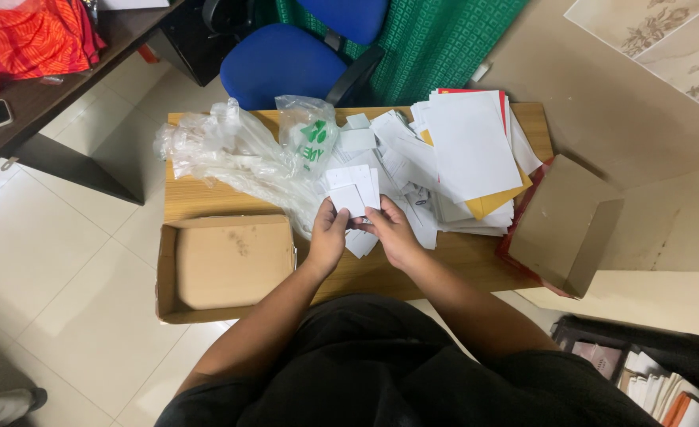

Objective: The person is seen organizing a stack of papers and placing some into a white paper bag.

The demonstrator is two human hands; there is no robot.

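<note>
Both hands meet over the middle of a small wooden table (207, 202). My left hand (328, 235) and my right hand (391, 233) together hold a small stack of white cards (350, 194), fanned upward between the fingers. More small white cards (393, 158) lie scattered on the table just beyond the hands. A heap of clear plastic bags (231, 150) lies to the left of the cards, one with green print (311, 141).
An empty cardboard box tray (227, 265) sits at the table's left front. A stack of large white, yellow and red sheets (472, 150) lies at the right, beside a tilted cardboard box lid (567, 225). A blue office chair (286, 55) stands behind the table.
</note>
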